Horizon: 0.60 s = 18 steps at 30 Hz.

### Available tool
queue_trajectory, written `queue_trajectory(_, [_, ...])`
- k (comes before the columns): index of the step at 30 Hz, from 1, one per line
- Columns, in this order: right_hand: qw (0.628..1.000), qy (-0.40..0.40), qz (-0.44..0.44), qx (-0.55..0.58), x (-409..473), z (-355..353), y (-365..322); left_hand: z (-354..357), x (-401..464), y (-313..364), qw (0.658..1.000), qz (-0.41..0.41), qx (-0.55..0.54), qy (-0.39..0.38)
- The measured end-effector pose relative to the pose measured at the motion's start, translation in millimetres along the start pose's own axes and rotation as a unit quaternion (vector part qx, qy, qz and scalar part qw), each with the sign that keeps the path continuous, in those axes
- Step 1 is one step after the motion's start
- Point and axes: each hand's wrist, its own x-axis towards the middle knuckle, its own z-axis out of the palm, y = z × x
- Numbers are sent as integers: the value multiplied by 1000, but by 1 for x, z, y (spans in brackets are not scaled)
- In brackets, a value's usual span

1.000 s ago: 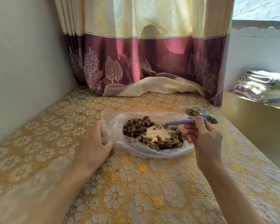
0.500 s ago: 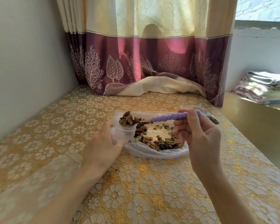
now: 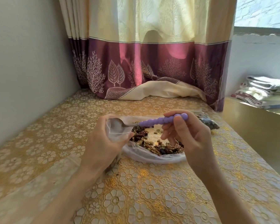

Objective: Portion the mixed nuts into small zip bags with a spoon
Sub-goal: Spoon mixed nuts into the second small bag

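Mixed nuts (image 3: 158, 146) lie heaped in a large clear plastic bag (image 3: 152, 156) spread open on the table. My left hand (image 3: 102, 147) grips a small clear zip bag (image 3: 116, 130) and holds its mouth open just left of the pile. My right hand (image 3: 189, 135) pinches the purple beaded handle of a spoon (image 3: 162, 121). The metal bowl of the spoon sits inside the small bag's mouth and looks empty. Some nuts show low in the small bag under my left palm.
A filled small bag (image 3: 207, 122) of nuts lies behind my right hand. The table carries a gold floral cloth (image 3: 152, 191). A wall runs along the left, a purple and cream curtain (image 3: 152, 70) hangs at the back, and folded towels (image 3: 263, 92) sit on a ledge at right.
The spoon scooped nuts from the pile, rose loaded, and moved left into the small bag's mouth. Its bowl now looks empty. My left hand raised the small bag beside the pile.
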Motion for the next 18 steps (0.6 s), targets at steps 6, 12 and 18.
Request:
queue_trajectory(6, [994,-73,14,-85,21,14,-13,-1,2,10,997,44,-31,-47])
queue_trajectory(12, [996,-19,66,-53,52,39,-14,-10,11,7,998,4,-21,-56])
queue_trajectory(18, [996,-19,81,-9,70,54,-10,-30,39,-1,992,71,100,4])
